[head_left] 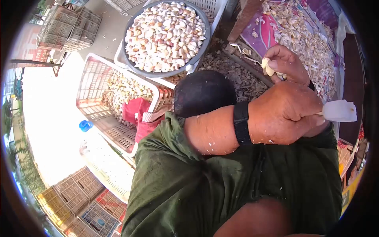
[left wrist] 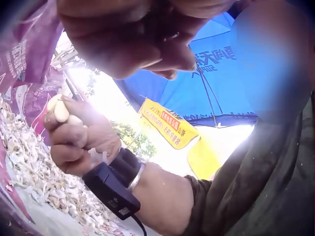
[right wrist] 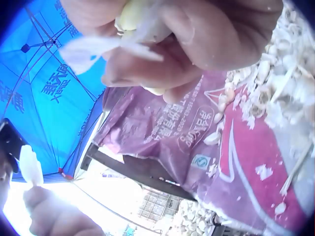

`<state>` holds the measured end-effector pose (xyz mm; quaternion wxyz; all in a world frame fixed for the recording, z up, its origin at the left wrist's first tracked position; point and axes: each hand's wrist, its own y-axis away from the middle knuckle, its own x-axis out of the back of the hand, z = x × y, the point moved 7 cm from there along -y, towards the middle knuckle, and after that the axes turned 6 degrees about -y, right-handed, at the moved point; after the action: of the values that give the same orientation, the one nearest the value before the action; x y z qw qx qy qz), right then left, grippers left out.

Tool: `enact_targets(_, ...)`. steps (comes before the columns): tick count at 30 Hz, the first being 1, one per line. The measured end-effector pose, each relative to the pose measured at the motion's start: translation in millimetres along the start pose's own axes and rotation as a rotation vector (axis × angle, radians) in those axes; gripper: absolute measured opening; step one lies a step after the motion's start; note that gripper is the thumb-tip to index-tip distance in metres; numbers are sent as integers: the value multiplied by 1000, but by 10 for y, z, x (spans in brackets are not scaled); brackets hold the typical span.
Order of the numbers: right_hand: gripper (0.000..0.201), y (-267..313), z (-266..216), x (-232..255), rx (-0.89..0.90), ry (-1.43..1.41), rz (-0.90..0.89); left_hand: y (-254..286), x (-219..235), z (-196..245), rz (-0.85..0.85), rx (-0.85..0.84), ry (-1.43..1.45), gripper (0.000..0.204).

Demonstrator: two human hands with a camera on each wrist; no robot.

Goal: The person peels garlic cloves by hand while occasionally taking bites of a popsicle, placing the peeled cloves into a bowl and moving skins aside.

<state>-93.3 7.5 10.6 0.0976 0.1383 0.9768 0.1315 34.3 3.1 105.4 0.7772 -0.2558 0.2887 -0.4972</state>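
Note:
My right hand (head_left: 286, 65) pinches peeled garlic cloves (head_left: 269, 68) between thumb and fingers. In the right wrist view, papery white garlic skin (right wrist: 86, 53) hangs from these fingers beside a pale yellow clove (right wrist: 134, 14). My left hand (head_left: 286, 114), with a black strap on its wrist, is just below the right one in the head view. It pinches a flat, whitish, translucent piece (head_left: 340, 111) that sticks out past the fingertips; what it is I cannot tell. Close up in the left wrist view, the left fingers (left wrist: 133, 39) are curled in.
A purple-pink sheet (head_left: 258, 37) under the hands bears a heap of garlic skins (head_left: 312, 51). Left of it stand a grey basin (head_left: 128, 51) of garlic cloves and a plastic crate (head_left: 92, 85) with more cloves and a red cloth (head_left: 136, 110). A black rounded object (head_left: 205, 93) stands between the knees.

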Motion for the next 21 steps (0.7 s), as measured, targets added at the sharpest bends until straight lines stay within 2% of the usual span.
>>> enact_targets(1, 23, -88, -14, -351, -12, -28, -125, 19, 19, 181, 14, -2, -8, 9)
enact_targets(2, 23, -205, -35, -646, -12, -23, -160, 39, 44, 344, 25, -11, -12, 8)
enact_targets(4, 24, -417, -54, -1381, -45, 47, -412, 122, 154, 642, 111, -84, 20, 8)
enact_targets(6, 40, -621, -37, -2080, -96, 122, -595, 229, 275, 888, 187, -155, 64, 8)
enact_targets(8, 65, -676, -62, -2754, -56, 104, -707, 340, 404, 1079, 266, -213, -10, 8)
enact_targets(10, 80, -888, 58, -3153, 28, 159, -715, 437, 523, 1171, 302, -242, -24, 7)
enact_targets(11, 76, -954, 71, -3254, 117, 277, -662, 488, 606, 1184, 316, -236, -57, 7)
enact_targets(14, 69, -867, 139, -3281, 31, 163, -716, 587, 801, 1199, 347, -220, -61, 8)
enact_targets(15, 62, -835, 136, -3216, 33, 196, -675, 601, 873, 1221, 294, -186, -72, 7)
enact_targets(17, 60, -801, 185, -2948, 18, 257, -648, 615, 930, 1161, 235, -164, -75, 4)
enact_targets(19, 55, -764, 182, -2598, -42, 321, -571, 679, 958, 972, 149, 113, 10, 13)
enact_targets(20, 52, -804, 248, -2327, -105, 348, -498, 671, 1005, 975, 149, 164, -23, 17)
enact_targets(21, 52, -760, 219, -1985, -86, 383, -420, 698, 1016, 869, 209, 314, 9, 17)
